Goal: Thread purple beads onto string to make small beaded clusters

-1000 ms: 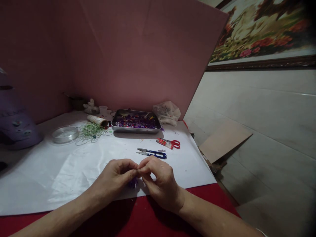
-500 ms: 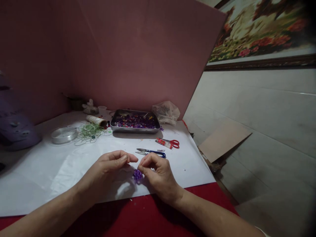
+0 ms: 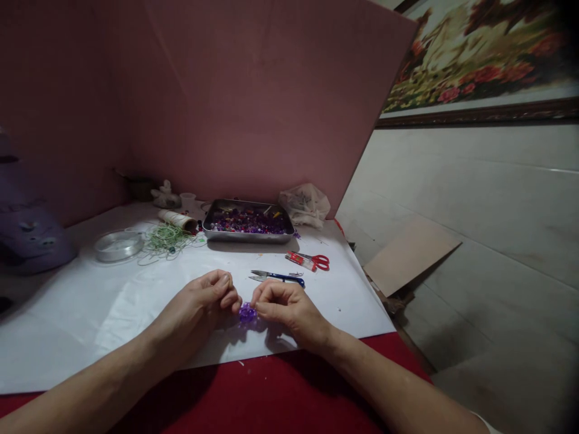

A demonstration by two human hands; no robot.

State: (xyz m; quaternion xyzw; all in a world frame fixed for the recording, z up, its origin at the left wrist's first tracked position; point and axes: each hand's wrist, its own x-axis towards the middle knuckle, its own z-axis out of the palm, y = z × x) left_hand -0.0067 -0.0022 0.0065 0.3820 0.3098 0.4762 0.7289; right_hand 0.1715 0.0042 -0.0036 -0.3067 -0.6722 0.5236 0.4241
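A small cluster of purple beads (image 3: 247,313) sits between my two hands, just above the white sheet. My right hand (image 3: 287,308) pinches it at its right edge with thumb and forefinger. On its other side, my left hand (image 3: 210,298) is closed in a pinch, thumb against forefinger, and its lower fingers curl close to the beads. Whatever the left fingertips hold is too fine to make out. Right behind the right hand lie blue thread snips (image 3: 278,277) with their blades pointing left.
Farther back stands a metal tray (image 3: 248,238) of mixed beads, with a plastic bag (image 3: 305,205) beside it. Red-handled scissors (image 3: 321,261) and a red lighter (image 3: 301,260) lie right. Green thread (image 3: 167,240), a clear spool (image 3: 118,246) and a cardboard tube (image 3: 177,220) are left.
My left hand has closed from loosely extended fingers into a pinch. The bead cluster has risen slightly and shifted left, and my right hand still pinches it.
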